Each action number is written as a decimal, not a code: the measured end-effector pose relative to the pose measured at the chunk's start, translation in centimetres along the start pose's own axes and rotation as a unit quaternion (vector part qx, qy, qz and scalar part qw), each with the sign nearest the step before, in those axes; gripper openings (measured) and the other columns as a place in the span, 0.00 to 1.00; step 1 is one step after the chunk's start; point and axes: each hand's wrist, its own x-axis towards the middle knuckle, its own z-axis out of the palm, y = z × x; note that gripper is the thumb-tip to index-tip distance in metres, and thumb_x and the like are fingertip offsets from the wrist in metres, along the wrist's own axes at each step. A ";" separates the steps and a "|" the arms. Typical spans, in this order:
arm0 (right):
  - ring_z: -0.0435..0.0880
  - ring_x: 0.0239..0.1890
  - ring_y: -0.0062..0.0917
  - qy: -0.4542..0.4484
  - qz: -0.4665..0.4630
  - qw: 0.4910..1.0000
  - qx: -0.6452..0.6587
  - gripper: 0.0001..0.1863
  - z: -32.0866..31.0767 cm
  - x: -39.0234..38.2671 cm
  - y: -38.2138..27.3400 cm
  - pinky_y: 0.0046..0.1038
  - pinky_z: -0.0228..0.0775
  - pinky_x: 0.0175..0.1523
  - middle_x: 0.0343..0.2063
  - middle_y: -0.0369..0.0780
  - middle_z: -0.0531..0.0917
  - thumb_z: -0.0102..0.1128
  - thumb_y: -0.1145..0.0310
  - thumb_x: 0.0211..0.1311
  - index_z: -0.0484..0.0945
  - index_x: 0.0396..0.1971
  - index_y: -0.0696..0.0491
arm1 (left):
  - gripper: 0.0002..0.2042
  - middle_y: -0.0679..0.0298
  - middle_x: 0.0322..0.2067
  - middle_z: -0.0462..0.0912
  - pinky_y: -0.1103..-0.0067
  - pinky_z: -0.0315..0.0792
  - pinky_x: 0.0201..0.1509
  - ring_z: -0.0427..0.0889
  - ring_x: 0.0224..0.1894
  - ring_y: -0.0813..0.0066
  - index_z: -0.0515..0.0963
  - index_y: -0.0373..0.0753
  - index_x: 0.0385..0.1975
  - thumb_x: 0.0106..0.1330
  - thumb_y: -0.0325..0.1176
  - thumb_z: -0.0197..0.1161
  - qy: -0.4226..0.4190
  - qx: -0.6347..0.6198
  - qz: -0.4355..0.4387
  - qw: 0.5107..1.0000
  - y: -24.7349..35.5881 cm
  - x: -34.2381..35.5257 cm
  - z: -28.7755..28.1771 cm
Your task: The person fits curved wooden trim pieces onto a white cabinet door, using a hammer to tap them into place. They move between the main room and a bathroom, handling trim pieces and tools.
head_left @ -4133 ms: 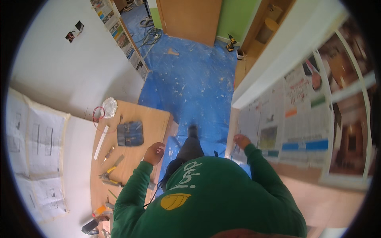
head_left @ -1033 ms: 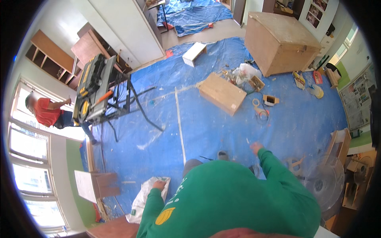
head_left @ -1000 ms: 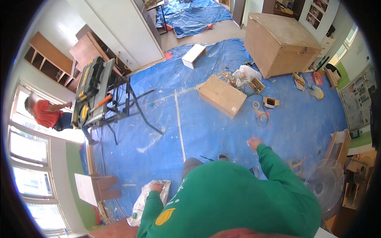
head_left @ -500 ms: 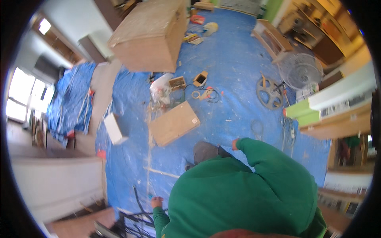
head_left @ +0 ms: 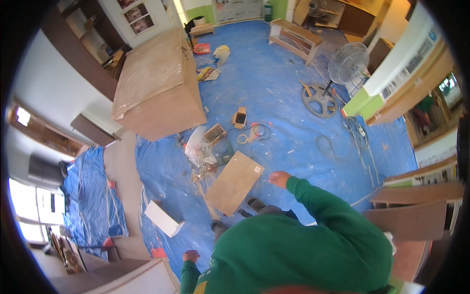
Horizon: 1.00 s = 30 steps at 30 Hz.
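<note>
My right hand (head_left: 279, 179) hangs over the blue sheeting, its fingers loosely curled with nothing showing in them. The nearest thing to it is a flat brown wooden panel or box (head_left: 235, 184) with a small white label, a short gap away. Low at the left, my left hand (head_left: 191, 256) hangs beside my body, fingers folded in and no object visible. A long white box-like piece (head_left: 164, 219) lies beyond it on the sheeting. Both sleeves are green. My shoes show just short of the brown panel.
Past the panel lie a clear plastic bag (head_left: 198, 147), a small open carton (head_left: 239, 118), a tape roll (head_left: 242, 139) and cables (head_left: 356, 132). A large wooden cabinet (head_left: 161, 88) stands far left. A standing fan (head_left: 348, 63) and wooden bench (head_left: 295, 39) are far right.
The view has shifted forward, and the brown panel and white piece are now closer to me. My right hand has swung out ahead beside the panel; my left hand stays low at my side.
</note>
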 end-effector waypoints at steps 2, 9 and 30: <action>0.84 0.47 0.44 0.075 0.032 0.996 0.027 0.20 1.8 -2.8 -2.8 0.41 0.76 0.55 0.44 0.47 0.86 0.59 0.53 0.67 0.83 0.46 0.53 | 0.09 0.60 0.34 0.89 0.68 0.81 0.37 0.88 0.29 0.64 0.86 0.47 0.36 0.65 0.41 0.62 -0.028 -0.014 -0.025 0.999 -4.5 2.1 -2.2; 0.84 0.48 0.40 -0.074 0.233 0.913 -0.326 0.16 18.8 -23.8 2.0 0.42 0.75 0.54 0.40 0.45 0.87 0.57 0.59 0.65 0.86 0.41 0.53 | 0.18 0.58 0.21 0.87 0.65 0.76 0.28 0.85 0.23 0.66 0.86 0.40 0.20 0.64 0.47 0.64 -0.252 -0.159 -0.087 0.951 -23.1 12.0 -6.5; 0.83 0.53 0.44 0.072 0.332 0.938 -0.065 0.19 37.5 -35.7 -9.4 0.45 0.75 0.59 0.46 0.46 0.86 0.51 0.54 0.70 0.86 0.44 0.51 | 0.16 0.57 0.33 0.89 0.65 0.79 0.38 0.89 0.34 0.66 0.83 0.31 0.35 0.65 0.41 0.65 -0.366 -0.001 -0.085 0.927 -27.5 7.5 -9.8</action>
